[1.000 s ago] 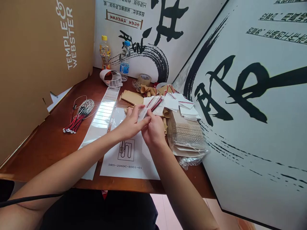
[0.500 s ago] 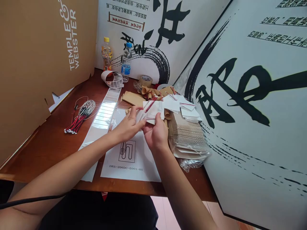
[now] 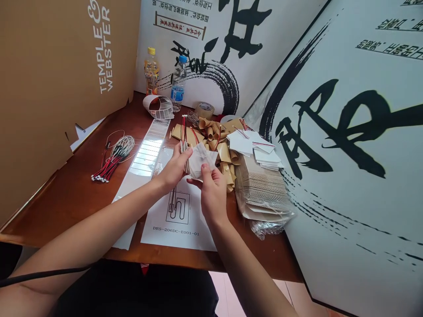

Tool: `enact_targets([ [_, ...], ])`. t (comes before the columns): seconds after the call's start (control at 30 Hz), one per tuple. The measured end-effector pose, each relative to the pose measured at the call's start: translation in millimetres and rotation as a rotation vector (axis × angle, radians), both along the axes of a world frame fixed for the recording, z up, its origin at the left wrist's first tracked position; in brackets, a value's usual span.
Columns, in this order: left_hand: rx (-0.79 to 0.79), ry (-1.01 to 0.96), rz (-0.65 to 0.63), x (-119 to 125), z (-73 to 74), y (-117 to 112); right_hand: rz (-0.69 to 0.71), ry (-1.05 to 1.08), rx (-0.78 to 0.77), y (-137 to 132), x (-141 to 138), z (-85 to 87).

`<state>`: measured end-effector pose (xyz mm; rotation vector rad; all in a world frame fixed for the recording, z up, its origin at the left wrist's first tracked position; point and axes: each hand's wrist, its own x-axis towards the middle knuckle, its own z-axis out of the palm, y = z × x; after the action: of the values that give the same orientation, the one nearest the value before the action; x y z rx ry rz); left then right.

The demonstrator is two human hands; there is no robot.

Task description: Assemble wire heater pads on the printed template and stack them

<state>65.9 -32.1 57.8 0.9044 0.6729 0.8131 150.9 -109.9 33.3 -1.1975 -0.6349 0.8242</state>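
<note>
Above the printed sheet, a bunch of thin white square pads with red and black wires is held between both hands. My left hand grips the pads' left edge, fingers closed. My right hand pinches the lower right corner, its thumb on top. Red and black wires with white ends stick up by the left fingers. Crumpled brown paper strips lie just behind the hands. To the right, more white pads with wires rest near a stack of grey-brown sheets in clear plastic.
On the left lies a bundle of wires with white connectors. A glossy label strip runs to a curled roll. Two bottles and a tape roll stand behind. A cardboard box borders the left, printed panels the right.
The held pads have turned, so their wires now point up on the left. My left hand has shifted to their left edge. The view has moved slightly.
</note>
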Motion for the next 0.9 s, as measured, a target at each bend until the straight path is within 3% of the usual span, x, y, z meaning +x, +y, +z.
enact_targets([
  [0.1,-0.044,-0.072,-0.02,0.1,2.0,-3.9,-0.04,-0.306,0.002,-1.2,-2.9,-2.1],
  [0.2,-0.101,-0.103,-0.031,-1.3,4.6,-5.0,-0.016,-0.481,0.05,-1.9,-6.1,0.3],
  [0.43,-0.165,-0.116,0.008,-4.8,7.8,-0.6,0.214,-0.605,0.103,-3.2,1.7,6.2],
  [0.6,-0.129,-0.137,-0.011,-5.1,5.0,0.4,0.338,-0.614,0.022,-6.0,12.2,2.9],
  [0.77,-0.139,-0.193,0.008,-5.0,5.8,0.5,0.375,-0.833,-0.054,-14.5,10.1,5.1],
  [0.9,-0.134,-0.248,-0.031,-4.8,3.4,0.2,0.339,-0.829,-0.063,-14.2,8.1,6.7],
])
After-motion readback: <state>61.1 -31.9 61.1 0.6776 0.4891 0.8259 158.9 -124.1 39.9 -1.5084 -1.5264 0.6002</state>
